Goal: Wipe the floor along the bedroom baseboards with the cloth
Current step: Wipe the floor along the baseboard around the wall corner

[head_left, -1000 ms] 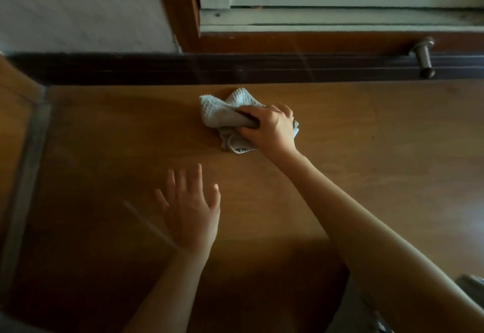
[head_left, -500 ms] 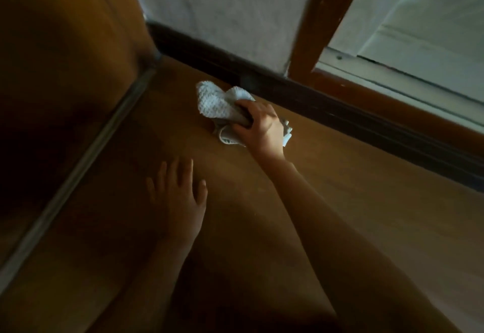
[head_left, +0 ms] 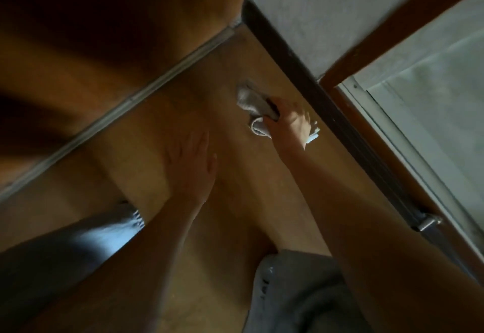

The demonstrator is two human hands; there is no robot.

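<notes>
- cloth (head_left: 255, 108): pale grey, bunched up, lies on the wooden floor (head_left: 199, 102) just beside the dark baseboard (head_left: 301, 70), on its floor side. One end sticks out away from the wrist, a small lighter corner pokes out on the baseboard side of the hand.
- right hand (head_left: 289, 120): clenched around the cloth, fingers curled over the top of it, pressing it down on the floor. Hand sits near the baseboard but apart from it; a strip of bare floor shows between them.
- left hand (head_left: 192, 167): released, fingers spread and flat, palm down on the floor, well away from the baseboard and further from it than the cloth. Holds nothing. Blurred, so cannot tell how firmly it bears on the floor.
- baseboard: runs diagonally along the foot of a pale wall (head_left: 327, 13); one end meets a corner where a metal floor strip (head_left: 125, 104) starts and runs off at an angle.
- door frame (head_left: 392, 23): brown wood, rises from the baseboard beyond the cloth hand. A metal doorstop (head_left: 428, 224) sticks out near the baseboard's other end.
- grey shorts (head_left: 296, 296): at the near edge, far from the baseboard.
- frame is motion-blurred and dim; fine detail of the cloth weave unreadable.
</notes>
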